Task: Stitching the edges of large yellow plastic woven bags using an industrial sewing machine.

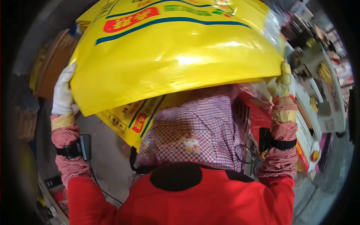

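Observation:
A large glossy yellow plastic sack point(168, 63), printed with blue stripes and red and green marks, is spread wide across the upper middle. My left hand point(63, 92), in a white glove, is closed on its left edge; some of the fingers are hidden behind the sack. At the right corner my right hand point(282, 85), its fingers wrapped in yellowish tape, grips the same sack. Beneath it, a second yellow printed sack point(138, 116) shows at a slant beside my checked apron point(198, 127).
A grey-white machine point(332, 101) with a pale panel stands close on the right. Brown cardboard point(56, 62) leans at the left. Red packaging point(259, 116) lies by my right forearm. A thin black cable point(103, 189) runs from the device strapped to my left forearm.

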{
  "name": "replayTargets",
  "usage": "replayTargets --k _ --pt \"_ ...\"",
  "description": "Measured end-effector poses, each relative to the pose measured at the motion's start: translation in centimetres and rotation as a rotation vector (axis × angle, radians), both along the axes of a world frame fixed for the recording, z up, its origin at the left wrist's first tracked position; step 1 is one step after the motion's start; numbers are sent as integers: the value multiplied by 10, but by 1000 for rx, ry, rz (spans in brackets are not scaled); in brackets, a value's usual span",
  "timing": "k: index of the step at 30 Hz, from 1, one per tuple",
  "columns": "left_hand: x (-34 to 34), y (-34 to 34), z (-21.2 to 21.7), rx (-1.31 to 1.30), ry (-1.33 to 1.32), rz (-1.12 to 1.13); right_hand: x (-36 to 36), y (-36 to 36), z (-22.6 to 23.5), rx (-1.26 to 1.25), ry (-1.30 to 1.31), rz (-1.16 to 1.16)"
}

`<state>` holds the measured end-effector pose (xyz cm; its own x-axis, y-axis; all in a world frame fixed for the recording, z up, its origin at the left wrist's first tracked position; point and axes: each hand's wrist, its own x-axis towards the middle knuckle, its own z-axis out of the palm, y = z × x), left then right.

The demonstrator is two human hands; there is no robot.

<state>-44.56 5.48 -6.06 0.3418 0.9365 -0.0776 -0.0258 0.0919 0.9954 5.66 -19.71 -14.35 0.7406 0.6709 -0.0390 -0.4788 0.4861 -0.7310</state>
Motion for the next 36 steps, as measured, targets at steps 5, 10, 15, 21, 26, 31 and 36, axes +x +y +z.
replayTargets --k 5,10,15,21,26,31,36 --pt "-141 -46 -5 21 -63 238 -96 106 -26 -292 -471 131" --pt "-203 -115 -121 -186 -256 533 -194 153 -39 -789 -808 275" --pt "-213 -125 -223 -461 -322 674 -219 196 -65 -1178 -931 343" --pt "-226 -149 -323 -499 -176 600 -202 200 -122 -1280 -1080 415" --pt "-229 -185 -413 -476 208 776 -169 184 -201 -1057 -309 561" --pt "-189 -217 -441 -621 297 958 -112 164 -311 -1112 -1124 584" --pt "-165 -232 -416 -603 717 904 -102 168 -343 -1404 -899 695"
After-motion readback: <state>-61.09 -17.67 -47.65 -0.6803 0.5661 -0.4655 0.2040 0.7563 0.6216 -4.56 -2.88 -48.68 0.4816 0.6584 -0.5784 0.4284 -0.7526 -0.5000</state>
